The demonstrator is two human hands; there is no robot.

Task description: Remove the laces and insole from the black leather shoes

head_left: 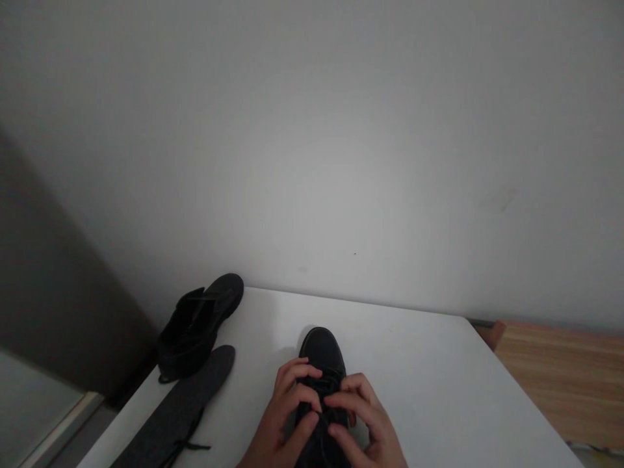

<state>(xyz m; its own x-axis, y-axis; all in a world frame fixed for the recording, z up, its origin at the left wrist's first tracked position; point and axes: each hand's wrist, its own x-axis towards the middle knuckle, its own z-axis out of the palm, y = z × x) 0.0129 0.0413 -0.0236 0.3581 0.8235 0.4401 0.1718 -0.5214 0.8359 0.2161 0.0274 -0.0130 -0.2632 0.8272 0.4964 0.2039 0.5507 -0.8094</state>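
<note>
A black lace-up shoe (pixel 322 348) sits on the white table, its toe pointing away from me toward the wall. Both my hands are over its lacing. My left hand (pixel 290 413) is on the shoe's left side, thumb and index finger pinched together at the black shoelace (pixel 332 380). From the other side, my right hand (pixel 370 422) curls its fingers onto the laces, thumb and index finger close together at the lace. The fingers and the dark colour partly hide the strands. The shoe's heel is out of view below.
A second black shoe (pixel 195 331) stands at the table's back left, its opening toward me. Beside it lie a dark grey insole (pixel 180 403) and a loose black lace (pixel 188 445). The white table (pixel 414 364) meets a pale wall (pixel 341 162). Wooden furniture (pixel 560 377) is at right.
</note>
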